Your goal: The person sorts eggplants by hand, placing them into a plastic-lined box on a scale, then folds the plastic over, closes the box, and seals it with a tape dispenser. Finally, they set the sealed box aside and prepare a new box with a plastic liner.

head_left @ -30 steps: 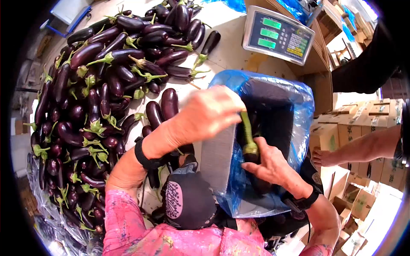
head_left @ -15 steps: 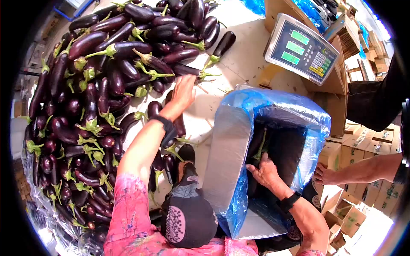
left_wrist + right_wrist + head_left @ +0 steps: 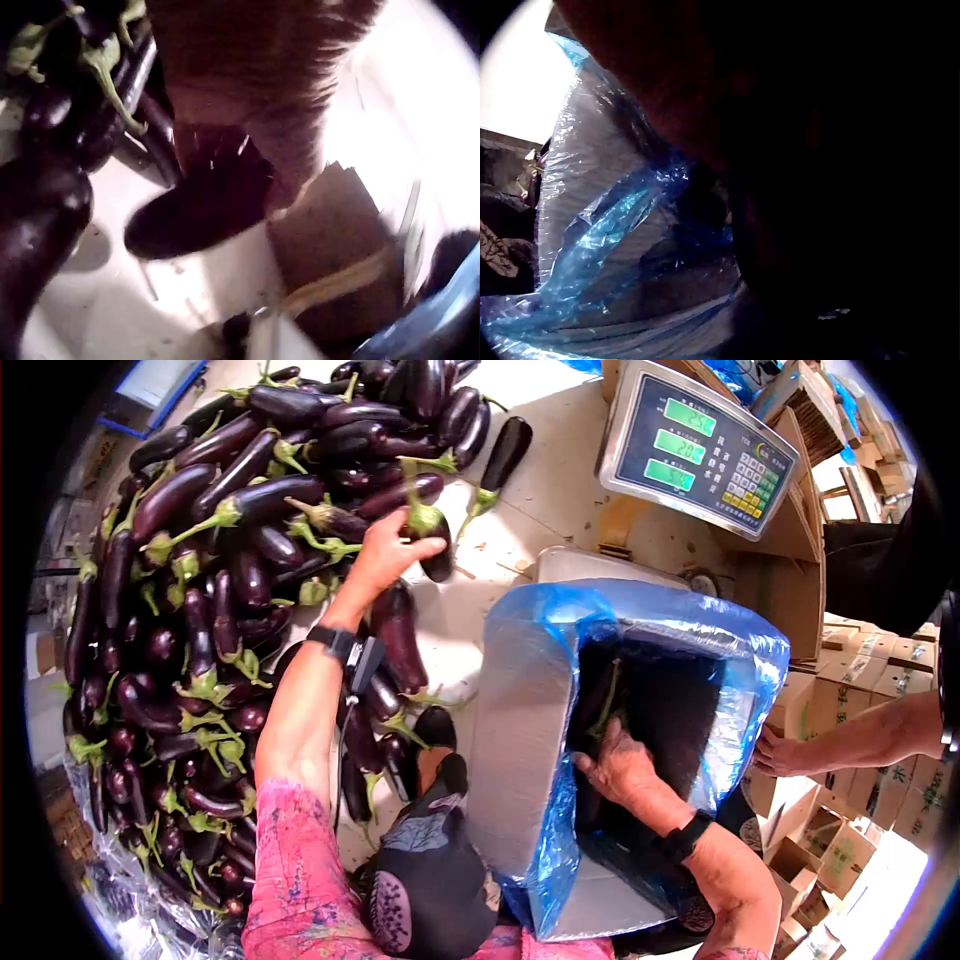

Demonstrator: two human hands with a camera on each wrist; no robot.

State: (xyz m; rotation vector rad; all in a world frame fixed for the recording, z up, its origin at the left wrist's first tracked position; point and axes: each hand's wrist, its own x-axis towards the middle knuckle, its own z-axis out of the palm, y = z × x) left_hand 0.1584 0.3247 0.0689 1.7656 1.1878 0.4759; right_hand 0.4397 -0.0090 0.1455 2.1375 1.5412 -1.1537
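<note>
My left hand grips a dark purple eggplant above the table, its green cap up near the fingertips; the left wrist view shows that eggplant under the fingers. A large heap of eggplants lies to the left. My right hand is down inside a box lined with blue plastic, resting at an eggplant whose green stem shows by the fingers. The box's inside is dark, and whether those fingers curl round the eggplant cannot be told. The right wrist view shows mostly shadow and blue film.
A scale display stands behind the box, with a metal platform at the box's far edge. Cardboard rises at the right. Another person's arm reaches in beside stacked cartons. One eggplant lies apart near the scale.
My left hand moved from over the box to the heap and now has an eggplant lifted. My right hand let the earlier eggplant down into the box and has stayed there.
</note>
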